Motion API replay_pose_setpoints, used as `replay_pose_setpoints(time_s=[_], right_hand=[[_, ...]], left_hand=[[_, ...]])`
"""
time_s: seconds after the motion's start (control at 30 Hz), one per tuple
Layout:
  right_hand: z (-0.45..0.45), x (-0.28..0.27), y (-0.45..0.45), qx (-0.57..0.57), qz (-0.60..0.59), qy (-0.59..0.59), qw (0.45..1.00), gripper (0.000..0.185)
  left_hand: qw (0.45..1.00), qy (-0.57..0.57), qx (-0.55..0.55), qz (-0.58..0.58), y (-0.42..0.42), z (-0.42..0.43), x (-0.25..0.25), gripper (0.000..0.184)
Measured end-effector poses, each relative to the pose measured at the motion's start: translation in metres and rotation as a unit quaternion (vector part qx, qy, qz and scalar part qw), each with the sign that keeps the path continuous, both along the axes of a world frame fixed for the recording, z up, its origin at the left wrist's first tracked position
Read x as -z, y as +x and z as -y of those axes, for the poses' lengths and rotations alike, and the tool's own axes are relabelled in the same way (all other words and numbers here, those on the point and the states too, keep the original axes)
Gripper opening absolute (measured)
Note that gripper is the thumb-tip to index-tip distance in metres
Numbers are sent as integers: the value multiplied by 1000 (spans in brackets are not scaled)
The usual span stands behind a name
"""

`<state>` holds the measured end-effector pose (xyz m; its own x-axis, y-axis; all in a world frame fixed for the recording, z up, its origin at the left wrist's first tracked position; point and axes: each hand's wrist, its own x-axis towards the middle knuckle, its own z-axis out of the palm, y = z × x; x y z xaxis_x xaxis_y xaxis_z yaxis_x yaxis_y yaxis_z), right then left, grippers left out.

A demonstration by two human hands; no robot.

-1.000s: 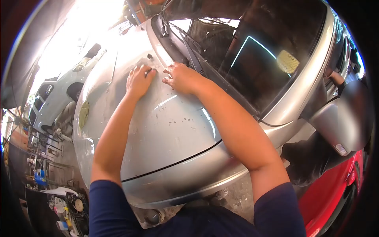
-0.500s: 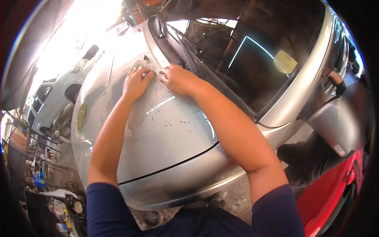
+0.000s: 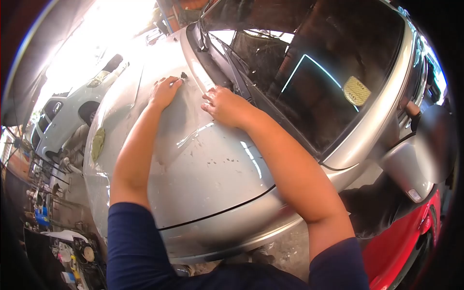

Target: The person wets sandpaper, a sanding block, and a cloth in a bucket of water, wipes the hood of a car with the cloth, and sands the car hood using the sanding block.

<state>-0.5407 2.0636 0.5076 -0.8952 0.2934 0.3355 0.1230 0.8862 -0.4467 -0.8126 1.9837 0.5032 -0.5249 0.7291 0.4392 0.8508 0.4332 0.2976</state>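
A silver car hood [image 3: 193, 188] with a wet sheen and scattered dark flecks lies under both hands. My left hand [image 3: 164, 92] is near the hood's far part, fingers bent together; whatever they pinch is too small to make out. Just beyond those fingertips sits a small dark scrap [image 3: 183, 75]. My right hand [image 3: 223, 104] rests at the hood's edge near the windshield base, its fingers curled against the surface; what they hold, if anything, is hidden. A crumpled green cloth [image 3: 98, 144] lies at the hood's left side.
The dark windshield [image 3: 328, 72] with a yellowish sticker [image 3: 356, 91] is at the right, beside wipers and a side mirror [image 3: 408, 166]. A person's hand [image 3: 412, 110] shows beyond it. A red car [image 3: 401, 246], a pale vehicle [image 3: 67, 116] and cluttered parts [image 3: 72, 256] stand around.
My left hand has moved forward, up to the dark scrap, and away from my right hand. My right hand has shifted only slightly. The view has tilted a little.
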Motion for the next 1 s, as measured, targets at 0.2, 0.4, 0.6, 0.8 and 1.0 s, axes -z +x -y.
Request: replay_pose_setpoints(time_s=[0.2,0.4,0.6,0.8,1.0], right_hand=[[-2,2,-10,-8,14,40,999,44],[1,-1,-3,0,9,8,1000,48],[5,-6,0,-3,27,13,1000,48],[4,5,-6,15,-14,31,999,41],[3,0,-4,4,6,15,1000,41]], left_hand=[[991,-35,109,-70,67,85,-5,43],[996,-23,70,-51,-28,-4,8,40],[994,-77,70,-37,17,40,0,38],[996,-72,33,-48,6,17,-5,37],[995,-71,12,-68,8,11,2,36]])
